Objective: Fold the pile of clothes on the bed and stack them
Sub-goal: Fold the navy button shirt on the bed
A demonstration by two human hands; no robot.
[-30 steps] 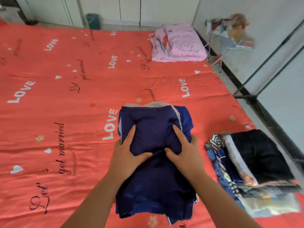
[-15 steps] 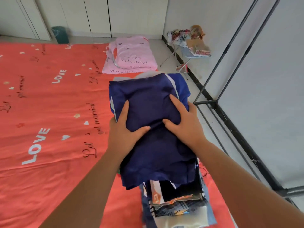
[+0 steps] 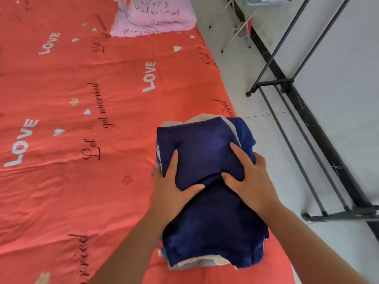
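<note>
Now the folded navy garment lies lower centre-right atop a stack of clothes near the bed's right edge, its long axis running up-frame. Left grip and right grip clasp its sides, equally near.

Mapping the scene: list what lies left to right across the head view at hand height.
red bedsheet → left hand → right hand (both grip the navy folded garment) → black metal rack
</note>
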